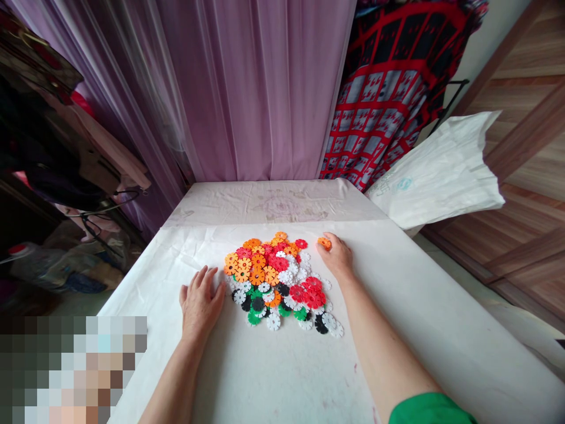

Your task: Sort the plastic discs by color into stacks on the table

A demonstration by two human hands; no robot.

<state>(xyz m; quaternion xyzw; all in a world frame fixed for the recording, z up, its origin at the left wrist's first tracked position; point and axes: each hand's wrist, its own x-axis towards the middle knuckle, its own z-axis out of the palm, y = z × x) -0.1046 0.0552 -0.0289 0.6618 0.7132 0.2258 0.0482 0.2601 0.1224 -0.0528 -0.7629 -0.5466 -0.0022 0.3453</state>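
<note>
View from the head camera, looking down on a desk (419, 306) covered with a white cloth. We see a heap of discs (276, 282), small flat toothed plastic pieces in orange, red, white, black and green, lying near the middle of the desk between the two hands. The colours are loosely clustered, orange and red toward the far side, white, black and green toward the near side, but the pieces overlap and touch throughout, so we read the heap as unsorted and none of the pieces as joined together. The left hand (200, 300) lies palm down on the cloth just beside the heap's left edge; its grip is spread flat, fingers apart, and holds nothing. The right hand (338, 259) rests at the far right corner of the heap; its grip is pressed together at the fingertips, pinching a single orange disc (325, 242), which sits just apart from the rest. We cannot tell whether this piece is lifted or touches the cloth. It is the only piece separated so far; all the others lie in the heap. A green sleeve (430, 409) shows on the right arm. Behind the desk hangs a purple curtain (256, 88); a red patterned cloth (388, 88) and a white bag (441, 171) stand at the right.
</note>
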